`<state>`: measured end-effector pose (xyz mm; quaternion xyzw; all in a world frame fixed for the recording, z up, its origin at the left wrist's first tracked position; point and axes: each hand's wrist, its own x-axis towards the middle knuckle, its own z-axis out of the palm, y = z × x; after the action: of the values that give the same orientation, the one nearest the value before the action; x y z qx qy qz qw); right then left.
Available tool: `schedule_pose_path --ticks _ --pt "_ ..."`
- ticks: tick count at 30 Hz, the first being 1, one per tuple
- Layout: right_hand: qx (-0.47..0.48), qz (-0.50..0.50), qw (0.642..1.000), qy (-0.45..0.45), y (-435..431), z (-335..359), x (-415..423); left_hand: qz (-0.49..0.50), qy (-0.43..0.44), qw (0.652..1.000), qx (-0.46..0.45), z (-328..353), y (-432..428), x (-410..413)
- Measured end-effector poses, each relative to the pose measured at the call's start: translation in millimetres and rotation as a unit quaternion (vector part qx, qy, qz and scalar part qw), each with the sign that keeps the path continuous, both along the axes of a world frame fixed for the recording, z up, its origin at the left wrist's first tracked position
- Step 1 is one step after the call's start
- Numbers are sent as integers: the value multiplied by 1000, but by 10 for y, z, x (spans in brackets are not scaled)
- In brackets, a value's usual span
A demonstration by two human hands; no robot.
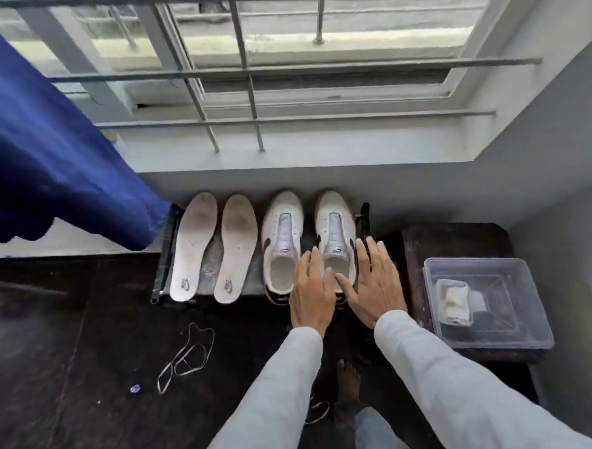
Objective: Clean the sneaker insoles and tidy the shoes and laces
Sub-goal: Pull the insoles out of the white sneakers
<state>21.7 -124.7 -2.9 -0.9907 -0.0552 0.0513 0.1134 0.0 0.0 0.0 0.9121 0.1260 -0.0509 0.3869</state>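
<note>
Sneakers: The white leather sneaker nearer the insoles [280, 231] and the white leather sneaker nearer the box [333, 219] stand side by side, toes to the wall below the window. Each has a dark swoosh on its flank, a glossy silver-grey tongue and a pale open mouth.
Insoles: The outer white foam insole [194, 249] and the inner white foam insole [237, 250] lie flat just beside the pair. Both are smudged grey-brown at the forefoot and carry a printed logo at the heel.
Base: All four rest on a low dark platform [208, 267] with a speckled grey top.
My left hand [311, 291]: Flat, fingers straight and spread, over the gap between the two sneakers, holding nothing.
My right hand [378, 285]: Fingers long and splayed on the far side of the sneaker nearer the box, thumb over its heel opening, gripping nothing. Whether my palms press the shoe I cannot tell.
Laces: A pale flat lace [188, 354] lies in loose loops on the dark glossy floor [55, 336], well apart from the shoes. A second pale lace [318, 411] shows partly beside my light grey sleeve [288, 394].
Box: A clear rectangular plastic box [522, 316] sits on a dark wooden stool [458, 237] and holds a pale crumpled cloth [455, 300].
Backdrop: A deep blue curtain [47, 150]; grey metal window bars [248, 90].
</note>
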Motion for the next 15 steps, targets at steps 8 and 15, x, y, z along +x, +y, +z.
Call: schedule_pose_path --ticks 8,15 --pt "129 -54 975 173 -251 -484 604 132 130 983 -7 -492 -303 680" --pt "121 -83 968 202 -176 -638 808 126 117 984 41 -649 -301 833"
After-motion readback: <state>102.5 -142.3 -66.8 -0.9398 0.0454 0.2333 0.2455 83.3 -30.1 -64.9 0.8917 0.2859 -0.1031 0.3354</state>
